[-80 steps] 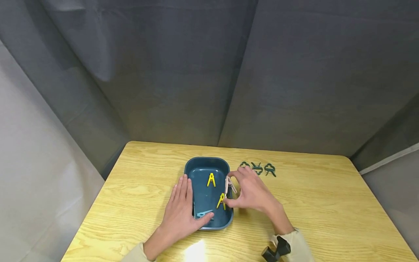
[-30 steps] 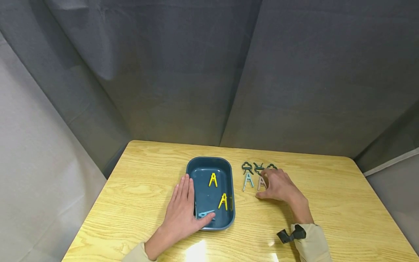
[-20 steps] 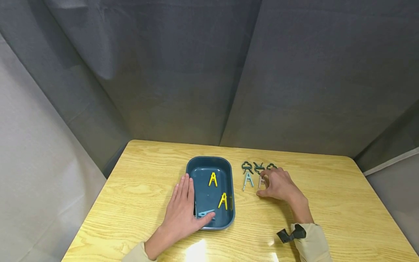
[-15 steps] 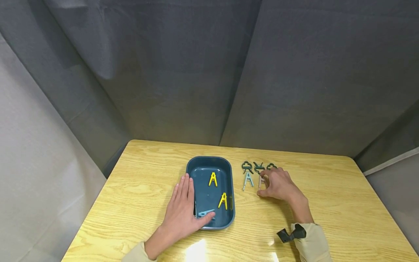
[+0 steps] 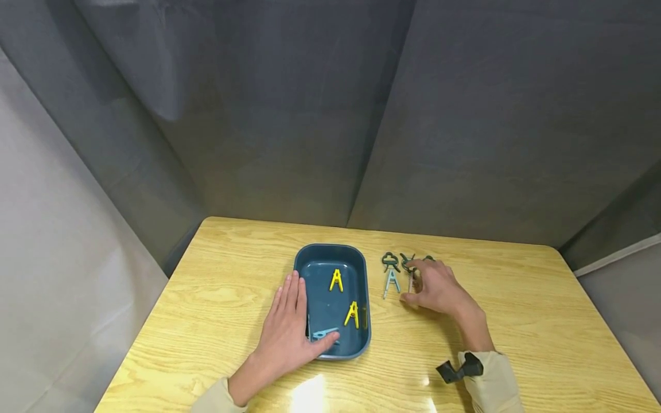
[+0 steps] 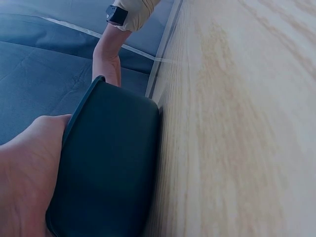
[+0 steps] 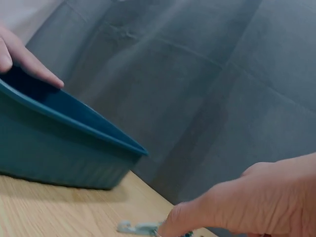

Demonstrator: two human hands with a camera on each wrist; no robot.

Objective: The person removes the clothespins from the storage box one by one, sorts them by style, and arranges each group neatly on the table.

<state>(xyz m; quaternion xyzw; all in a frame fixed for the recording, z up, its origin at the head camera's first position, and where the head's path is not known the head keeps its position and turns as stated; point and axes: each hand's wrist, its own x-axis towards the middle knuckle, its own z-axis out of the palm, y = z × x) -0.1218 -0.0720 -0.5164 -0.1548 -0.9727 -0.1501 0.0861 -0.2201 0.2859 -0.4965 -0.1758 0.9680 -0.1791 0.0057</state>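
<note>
My left hand (image 5: 285, 324) rests on the left rim of a dark blue plastic bin (image 5: 366, 332), fingers straight, thumb reaching over the inside. In the bin lie two yellow clothespins, one farther back (image 5: 336, 280) and one nearer the right wall (image 5: 352, 315). A light blue clothespin (image 5: 325, 332) sits partly under my left thumb. Right of the bin, my right hand (image 5: 439, 287) pinches a pale pink clothespin (image 5: 411, 282) low at the table, between thumb and fingers. Beside it lies a pale blue-green clothespin (image 5: 391, 283).
Behind those clothespins is a row of dark green clips, the left one (image 5: 390, 261) in full view, the right one (image 5: 428, 258) partly covered by my hand. The wooden table (image 5: 542, 321) ends at the back before a grey curtain (image 5: 289, 115).
My right hand has carried the pink clothespin from the bin's right edge to the table beside the pale blue-green one. Lately it has shifted slightly left and the clothespin looks turned. The left hand stays put.
</note>
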